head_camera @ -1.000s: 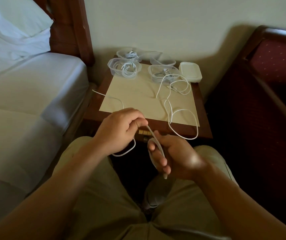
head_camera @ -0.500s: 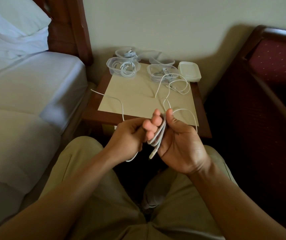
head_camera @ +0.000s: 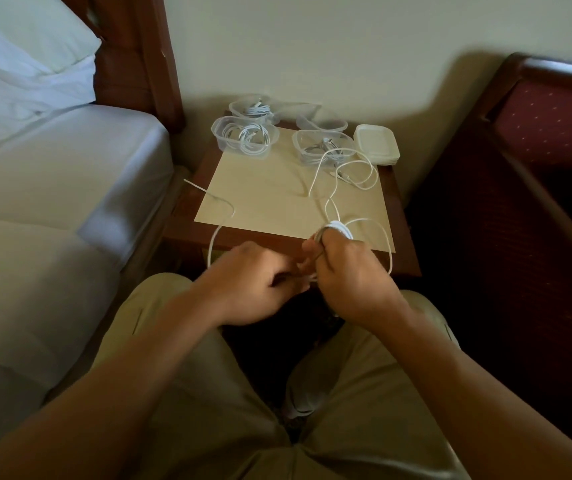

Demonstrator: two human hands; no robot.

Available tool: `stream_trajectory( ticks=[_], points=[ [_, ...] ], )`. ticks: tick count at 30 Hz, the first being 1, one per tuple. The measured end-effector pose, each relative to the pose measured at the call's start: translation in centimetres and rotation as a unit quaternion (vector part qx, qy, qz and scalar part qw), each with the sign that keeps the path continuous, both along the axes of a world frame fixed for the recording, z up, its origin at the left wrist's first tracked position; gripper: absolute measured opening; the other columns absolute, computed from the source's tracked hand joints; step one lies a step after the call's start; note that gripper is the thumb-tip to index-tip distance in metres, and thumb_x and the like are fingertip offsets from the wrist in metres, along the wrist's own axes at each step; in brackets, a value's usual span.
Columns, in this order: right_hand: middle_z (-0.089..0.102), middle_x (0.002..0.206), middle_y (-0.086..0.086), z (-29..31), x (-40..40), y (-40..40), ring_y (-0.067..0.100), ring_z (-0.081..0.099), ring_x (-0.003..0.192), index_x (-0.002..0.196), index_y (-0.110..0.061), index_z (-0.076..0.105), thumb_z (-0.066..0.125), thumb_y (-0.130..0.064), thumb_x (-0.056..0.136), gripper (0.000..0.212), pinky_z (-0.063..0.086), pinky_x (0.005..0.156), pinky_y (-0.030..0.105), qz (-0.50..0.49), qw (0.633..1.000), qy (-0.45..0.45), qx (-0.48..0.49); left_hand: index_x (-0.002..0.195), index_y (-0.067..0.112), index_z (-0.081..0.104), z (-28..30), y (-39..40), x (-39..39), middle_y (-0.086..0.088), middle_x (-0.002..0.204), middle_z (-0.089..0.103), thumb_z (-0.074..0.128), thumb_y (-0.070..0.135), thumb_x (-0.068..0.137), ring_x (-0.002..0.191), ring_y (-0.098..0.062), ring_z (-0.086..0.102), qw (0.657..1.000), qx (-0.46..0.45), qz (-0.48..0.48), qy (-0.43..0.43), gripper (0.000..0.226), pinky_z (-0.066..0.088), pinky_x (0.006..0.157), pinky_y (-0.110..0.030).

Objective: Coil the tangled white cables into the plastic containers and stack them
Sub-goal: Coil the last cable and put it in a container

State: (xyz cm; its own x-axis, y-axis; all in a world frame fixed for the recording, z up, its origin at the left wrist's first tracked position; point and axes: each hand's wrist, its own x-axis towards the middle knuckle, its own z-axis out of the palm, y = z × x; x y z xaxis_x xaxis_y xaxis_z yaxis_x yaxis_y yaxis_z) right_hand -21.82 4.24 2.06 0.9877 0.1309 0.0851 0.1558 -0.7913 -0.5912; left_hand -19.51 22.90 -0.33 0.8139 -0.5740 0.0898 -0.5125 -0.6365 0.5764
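Two bare hands meet over the near edge of the wooden tabletop. Left of it lies a bed in smooth white sheets. The left hand pinches the thin white cable with curled fingers; the right hand grips a small round coil of it. Farther back, clear plastic containers hold coiled cables on a pale paper sheet, beside stacked white lids at the far right. No writing is readable.
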Motion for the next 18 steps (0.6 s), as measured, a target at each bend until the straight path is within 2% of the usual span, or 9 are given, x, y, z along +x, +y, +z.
stream_trajectory(
  ticks=[2,3,5,7,9,12,14,16,18],
  points=[
    [0.066,0.088,-0.014,0.0,-0.1,-0.5,0.0,0.064,0.073,0.09,-0.015,0.056,0.043,-0.016,0.106,0.021,0.047,0.063,0.017,0.004,0.997,0.065,-0.029,0.083,0.029,0.068,0.3,1.0,1.0,0.011,0.068,0.066,0.053,0.072,0.086,0.066,-0.005,0.063,0.995,0.007,0.029,-0.091,0.045,0.05,0.06,-0.032],
    [0.07,0.081,-0.007,0.0,-0.2,-0.7,0.005,0.067,0.069,0.089,-0.013,0.058,0.043,-0.017,0.107,0.024,0.048,0.064,0.019,0.015,0.994,0.112,-0.013,0.079,0.029,0.065,0.5,1.4,1.3,0.012,0.066,0.064,0.057,0.067,0.086,0.064,-0.006,0.06,0.992,-0.004,0.041,-0.123,0.039,0.048,0.058,-0.03],
    [0.074,0.072,0.008,0.1,-0.6,-0.5,0.02,0.071,0.064,0.09,-0.006,0.062,0.036,-0.025,0.111,0.039,0.05,0.064,0.028,0.032,0.972,0.211,0.101,0.082,0.033,0.07,0.7,1.9,1.6,0.016,0.07,0.066,0.064,0.056,0.088,0.067,-0.005,0.062,0.988,-0.044,0.053,-0.14,0.025,0.049,0.06,-0.03],
    [0.071,0.068,0.014,0.3,-1.1,-0.2,0.028,0.068,0.057,0.094,0.0,0.063,0.03,-0.03,0.112,0.047,0.05,0.056,0.031,0.033,0.931,0.279,0.233,0.086,0.034,0.074,0.6,1.9,1.7,0.021,0.078,0.07,0.07,0.041,0.092,0.077,-0.003,0.067,0.989,-0.102,0.044,-0.102,0.011,0.054,0.067,-0.031],
    [0.067,0.065,0.014,0.6,-1.6,0.2,0.026,0.063,0.051,0.097,0.002,0.061,0.029,-0.031,0.111,0.048,0.05,0.052,0.03,0.047,0.886,0.316,0.335,0.088,0.03,0.075,0.1,1.5,1.6,0.021,0.083,0.072,0.071,0.027,0.095,0.086,-0.004,0.069,0.983,-0.167,0.038,-0.062,0.008,0.054,0.074,-0.023],
    [0.061,0.061,0.01,1.2,-1.9,0.6,0.021,0.057,0.047,0.1,0.001,0.058,0.029,-0.037,0.106,0.049,0.049,0.052,0.027,0.088,0.762,0.363,0.529,0.091,0.018,0.075,-0.4,0.8,0.8,0.004,0.089,0.075,0.062,0.025,0.097,0.086,-0.01,0.071,0.953,-0.296,0.034,0.063,0.016,0.053,0.078,-0.021],
    [0.058,0.058,0.004,1.4,-1.8,0.6,0.016,0.055,0.045,0.098,-0.002,0.056,0.026,-0.038,0.106,0.047,0.048,0.052,0.025,0.114,0.697,0.392,0.589,0.093,0.012,0.075,-0.4,0.2,0.1,-0.001,0.086,0.075,0.058,0.023,0.097,0.084,-0.011,0.071,0.919,-0.368,0.036,0.134,0.021,0.053,0.077,-0.022],
    [0.057,0.055,-0.001,1.4,-1.9,0.6,0.011,0.055,0.043,0.096,-0.006,0.053,0.023,-0.038,0.108,0.045,0.047,0.05,0.021,0.127,0.65,0.424,0.617,0.091,0.011,0.073,0.1,-0.3,-0.5,0.005,0.081,0.074,0.058,0.022,0.096,0.078,-0.006,0.068,0.902,-0.405,0.052,0.139,0.019,0.051,0.073,-0.017],
    [0.054,0.052,-0.003,1.2,-2.1,0.9,0.009,0.052,0.039,0.092,-0.008,0.052,0.028,-0.037,0.107,0.041,0.045,0.045,0.019,0.107,0.643,0.444,0.615,0.089,0.011,0.073,0.7,-0.5,-0.6,0.01,0.077,0.072,0.061,0.021,0.093,0.074,-0.001,0.066,0.895,-0.428,0.062,0.112,0.016,0.05,0.071,-0.015]
  ],
)
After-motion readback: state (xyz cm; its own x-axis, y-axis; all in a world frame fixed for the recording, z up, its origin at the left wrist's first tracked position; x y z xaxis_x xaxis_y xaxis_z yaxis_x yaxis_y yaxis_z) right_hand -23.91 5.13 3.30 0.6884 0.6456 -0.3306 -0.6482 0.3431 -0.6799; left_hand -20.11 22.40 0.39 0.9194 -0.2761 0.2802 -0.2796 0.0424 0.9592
